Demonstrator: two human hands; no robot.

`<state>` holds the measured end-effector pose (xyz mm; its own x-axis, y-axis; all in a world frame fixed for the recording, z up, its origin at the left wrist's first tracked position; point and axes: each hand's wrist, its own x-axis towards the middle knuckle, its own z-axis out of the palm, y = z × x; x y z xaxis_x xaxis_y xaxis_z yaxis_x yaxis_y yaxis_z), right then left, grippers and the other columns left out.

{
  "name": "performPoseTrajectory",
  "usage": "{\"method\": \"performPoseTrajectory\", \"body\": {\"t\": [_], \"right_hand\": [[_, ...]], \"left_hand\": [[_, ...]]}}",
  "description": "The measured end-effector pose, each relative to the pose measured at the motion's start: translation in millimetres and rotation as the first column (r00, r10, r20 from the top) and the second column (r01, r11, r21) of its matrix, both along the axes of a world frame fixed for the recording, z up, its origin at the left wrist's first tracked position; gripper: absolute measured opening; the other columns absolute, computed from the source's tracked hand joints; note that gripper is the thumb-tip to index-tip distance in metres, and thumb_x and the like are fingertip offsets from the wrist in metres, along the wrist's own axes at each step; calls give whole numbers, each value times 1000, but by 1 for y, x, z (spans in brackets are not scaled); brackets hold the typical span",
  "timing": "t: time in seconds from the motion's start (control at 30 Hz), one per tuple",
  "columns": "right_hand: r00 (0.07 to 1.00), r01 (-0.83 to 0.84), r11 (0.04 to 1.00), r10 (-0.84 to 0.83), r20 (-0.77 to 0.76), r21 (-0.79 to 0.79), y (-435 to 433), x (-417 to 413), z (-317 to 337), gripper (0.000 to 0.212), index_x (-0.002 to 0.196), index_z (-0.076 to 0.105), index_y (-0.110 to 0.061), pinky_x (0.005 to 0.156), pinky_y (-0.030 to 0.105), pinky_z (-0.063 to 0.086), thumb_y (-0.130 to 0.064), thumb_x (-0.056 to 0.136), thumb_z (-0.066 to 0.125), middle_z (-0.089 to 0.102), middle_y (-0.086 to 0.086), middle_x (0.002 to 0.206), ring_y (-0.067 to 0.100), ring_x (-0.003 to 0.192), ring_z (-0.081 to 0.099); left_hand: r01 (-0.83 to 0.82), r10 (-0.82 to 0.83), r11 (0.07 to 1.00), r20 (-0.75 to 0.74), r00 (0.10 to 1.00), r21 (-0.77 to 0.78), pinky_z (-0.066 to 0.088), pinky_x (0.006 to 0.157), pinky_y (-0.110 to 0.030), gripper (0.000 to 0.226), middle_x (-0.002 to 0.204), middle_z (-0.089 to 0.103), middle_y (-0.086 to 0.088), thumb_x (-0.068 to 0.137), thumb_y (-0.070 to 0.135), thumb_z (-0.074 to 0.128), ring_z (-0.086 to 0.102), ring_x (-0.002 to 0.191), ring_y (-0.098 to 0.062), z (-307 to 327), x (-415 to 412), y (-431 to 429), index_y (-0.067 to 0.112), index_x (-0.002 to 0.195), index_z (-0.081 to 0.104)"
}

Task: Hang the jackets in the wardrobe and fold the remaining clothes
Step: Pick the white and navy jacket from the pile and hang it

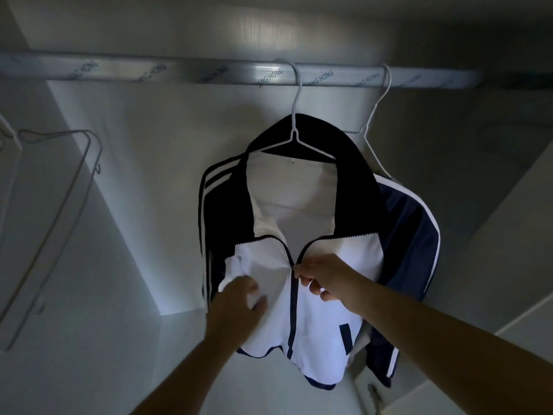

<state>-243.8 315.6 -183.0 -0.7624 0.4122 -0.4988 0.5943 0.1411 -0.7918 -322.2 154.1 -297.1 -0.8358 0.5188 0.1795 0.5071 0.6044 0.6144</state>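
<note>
White, smooth fabric bunches under the left hand (pixel 239 298), whose curled fingers grip one front panel of the jacket (pixel 323 313). The right hand (pixel 323 280) pinches the small metal zip pull (pixel 294 268) at mid-chest; the zip is closed below it and parted above. A navy collar, striped sleeves and a pale lining frame the panels. The jacket hangs on a thin white wire hanger (pixel 294 139) hooked over a silvery rail (pixel 209 71) wrapped in printed film, with a second hanger (pixel 378 115) hooked just beside. Plain white wardrobe walls (pixel 149 175) stand dim around it, with bare wire hangers (pixel 59 205) at the left.
</note>
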Motion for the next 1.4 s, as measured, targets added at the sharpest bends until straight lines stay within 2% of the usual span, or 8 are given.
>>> {"method": "performPoseTrajectory", "body": {"t": [0.23, 0.7, 0.83, 0.93, 1.07, 1.23, 1.33, 1.4], "right_hand": [[999, 17, 996, -21, -44, -92, -7, 0, 8, 21, 75, 59, -8, 42, 18, 18, -10, 93, 49, 48, 2, 59, 10, 46, 30], [832, 87, 931, -263, -489, -354, -19, -19, 94, 19, 81, 61, -10, 35, 15, 30, -12, 97, 49, 55, -3, 60, 5, 42, 39], [873, -32, 985, -54, -485, -167, -26, -11, 85, 18, 86, 64, -12, 43, 16, 38, -15, 97, 51, 61, -3, 67, 6, 48, 46], [865, -66, 977, 157, -477, 203, -14, 0, 86, 16, 90, 66, -11, 51, 18, 45, -14, 96, 51, 66, 3, 75, 7, 56, 53], [799, 312, 501, 321, -508, 807, 21, 39, 72, 24, 106, 63, -15, 85, 30, 46, -7, 83, 61, 59, 3, 105, 19, 93, 59], [966, -12, 532, 226, -128, 847, 33, 66, 50, 46, 135, 45, -13, 93, 40, 45, -20, 90, 55, 63, 13, 118, 34, 105, 60], [911, -113, 405, 406, -68, 907, 19, 67, 53, 38, 113, 58, -16, 93, 40, 42, -34, 90, 33, 69, 6, 85, 29, 82, 63], [894, 16, 303, 422, -149, 953, 25, 66, 58, 44, 104, 65, -19, 93, 42, 41, -35, 85, 29, 66, 2, 98, 22, 92, 61]], "left_hand": [[65, -87, 990, -174, 981, -127, 35, 65, -13, 32, 69, 57, 10, 97, 47, 41, 53, 61, -6, -17, 11, 46, 23, 79, 51], [-2, -40, 941, -116, 992, -339, 47, 80, -28, 29, 83, 69, 3, 98, 39, 43, 66, 78, -16, -19, -8, 34, 20, 81, 57], [10, -33, 930, -57, 998, -366, 44, 72, -28, 26, 88, 67, -1, 98, 33, 41, 64, 82, -20, -15, -12, 30, 15, 82, 50], [75, -48, 951, 97, 994, -301, 49, 81, -30, 30, 110, 64, -4, 96, 26, 46, 62, 97, -21, 2, -16, 26, 14, 123, 46], [35, -37, 999, 147, 988, 19, 48, 81, -30, 42, 116, 58, -3, 91, 31, 56, 60, 99, -18, 58, -17, 33, 18, 127, 40], [-82, -42, 884, 253, 967, 460, 44, 67, -15, 40, 90, 59, 10, 84, 44, 64, 60, 85, -12, 135, -8, 61, 20, 109, 45], [-74, -107, 910, 401, 910, 408, 44, 92, -23, 87, 129, 52, 1, 77, 65, 59, 53, 114, -18, 162, 1, 77, 19, 144, 26], [-88, -37, 952, 397, 917, 293, 34, 106, -33, 108, 151, 28, -5, 75, 67, 61, 38, 131, -23, 172, 5, 88, 17, 151, 2]]}}
